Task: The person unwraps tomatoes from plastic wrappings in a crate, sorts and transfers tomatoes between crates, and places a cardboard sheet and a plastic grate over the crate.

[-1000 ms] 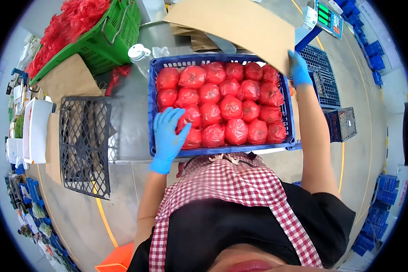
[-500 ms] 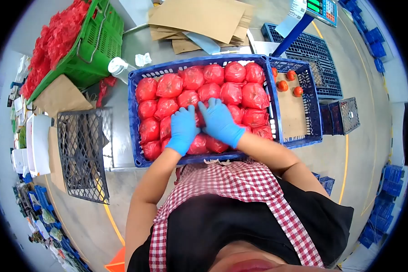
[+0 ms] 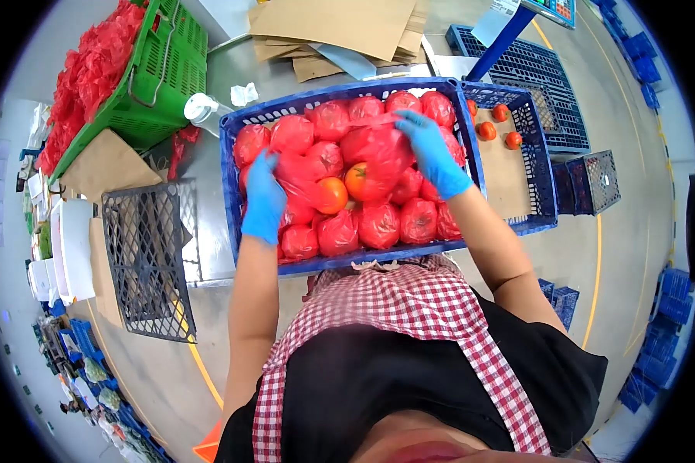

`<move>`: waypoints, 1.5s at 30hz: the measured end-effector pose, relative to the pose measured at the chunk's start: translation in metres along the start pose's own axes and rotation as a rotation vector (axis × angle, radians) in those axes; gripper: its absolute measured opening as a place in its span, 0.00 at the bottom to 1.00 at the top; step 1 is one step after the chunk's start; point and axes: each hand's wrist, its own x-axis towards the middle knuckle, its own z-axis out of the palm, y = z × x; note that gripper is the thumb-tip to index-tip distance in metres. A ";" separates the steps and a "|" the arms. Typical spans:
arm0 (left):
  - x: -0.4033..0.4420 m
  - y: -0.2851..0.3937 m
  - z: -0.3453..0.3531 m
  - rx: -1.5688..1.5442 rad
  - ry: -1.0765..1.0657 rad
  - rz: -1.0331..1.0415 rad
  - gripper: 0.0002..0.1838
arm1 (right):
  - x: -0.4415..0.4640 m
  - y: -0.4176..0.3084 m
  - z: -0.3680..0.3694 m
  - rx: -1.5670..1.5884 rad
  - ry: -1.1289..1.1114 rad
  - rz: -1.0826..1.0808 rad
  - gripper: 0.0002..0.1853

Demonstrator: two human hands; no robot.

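Note:
A blue plastic crate (image 3: 225, 166) holds rows of tomatoes in red plastic bags. Near its middle, two bare orange-red tomatoes, one here (image 3: 333, 195) and another tomato (image 3: 358, 180) beside it, show where the red film is pulled apart. My right hand (image 3: 434, 153) pinches the upper edge of a red plastic bag (image 3: 380, 147) and draws it up to the right. On the other side, my left hand (image 3: 263, 202) has its fingers closed on red film at the left of the crate; its fingertips are partly hidden. Both hands wear blue gloves.
A smaller blue crate (image 3: 550, 197) with several loose tomatoes adjoins on the right. Behind stand cardboard sheets (image 3: 332, 27) and a scale's blue post (image 3: 502, 45). A green basket (image 3: 162, 73) of red bags, a clear bottle (image 3: 202, 109) and a black mesh crate (image 3: 148, 258) lie left.
My hands have moved apart from the middle of the crate, left and right. Red film is now stretched open between them, and two bare tomatoes have come into view.

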 end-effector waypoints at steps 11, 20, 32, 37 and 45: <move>0.059 0.004 0.019 1.739 -0.140 0.677 0.51 | 0.004 0.033 0.018 -1.750 -0.095 -0.730 0.17; 0.027 0.016 0.002 1.258 -0.500 0.785 0.46 | 0.002 0.024 -0.014 -1.520 -0.398 -0.926 0.08; 0.082 -0.007 0.030 0.697 -0.083 0.783 0.16 | 0.031 -0.011 0.030 -0.888 -0.239 -0.732 0.17; 0.016 0.039 0.050 1.215 -0.366 0.743 0.21 | -0.001 0.018 0.065 -1.309 -0.244 -0.492 0.31; -0.009 -0.044 0.041 1.981 -0.261 0.860 0.36 | -0.003 0.031 0.052 -1.281 -0.231 -0.737 0.09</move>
